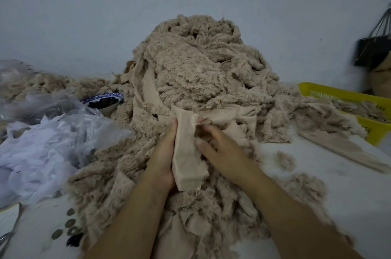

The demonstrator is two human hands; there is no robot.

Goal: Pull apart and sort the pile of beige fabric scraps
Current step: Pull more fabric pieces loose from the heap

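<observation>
— So, what are the hands doing?
— The left hand (163,153) is curled round a smooth beige strip (186,159) and holds it up on end. The right hand (220,151) pinches the strip's other edge with bent fingers.
— Where is the pile?
— The pile of fluffy beige scraps (201,64) sits right behind the hands and spills under both arms, on a white table (342,195).
— And around it?
— On the right is a yellow basket (330,92) with scraps in it. On the left are a clear bag (69,129) of white bits and a bowl (105,102) of dark things.
</observation>
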